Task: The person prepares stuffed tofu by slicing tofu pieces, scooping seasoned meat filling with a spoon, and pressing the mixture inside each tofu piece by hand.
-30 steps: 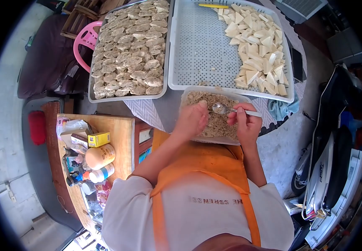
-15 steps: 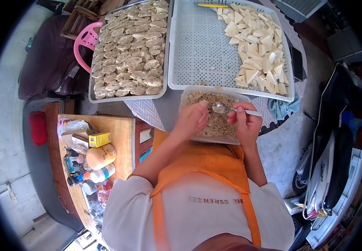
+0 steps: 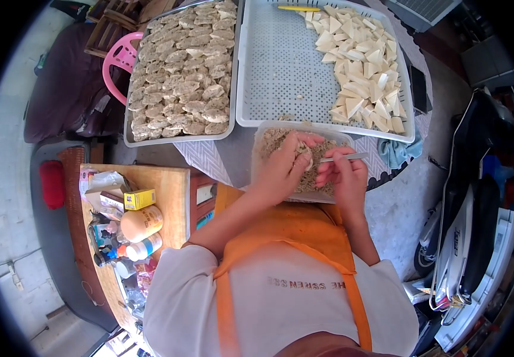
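Note:
Over a clear plastic tub (image 3: 264,140) of brown minced filling (image 3: 323,185), both hands meet. My left hand (image 3: 283,165) is cupped around a pale tofu piece (image 3: 305,156) with filling on it; the fingers partly cover it. A metal spoon (image 3: 357,156) is pinched in my right hand (image 3: 345,174), its handle pointing right and its bowl hidden by the hands. Behind the tub, a grey perforated tray (image 3: 280,77) holds many pale tofu triangles (image 3: 364,74) on its right side. Rows of filled pieces (image 3: 179,71) cover the metal tray (image 3: 179,141) to the left.
A yellow-handled tool (image 3: 298,8) lies at the tray's far edge. A blue cloth (image 3: 399,152) and a dark phone (image 3: 418,89) are at the table's right. The wooden cabinet (image 3: 173,196) on the left carries bottles and boxes. A pink chair back (image 3: 117,62) and a motorbike (image 3: 465,238) flank the table.
My left hand has turned and opened around the tofu piece, so filling now shows in it. The spoon's bowl has moved in against it and out of sight.

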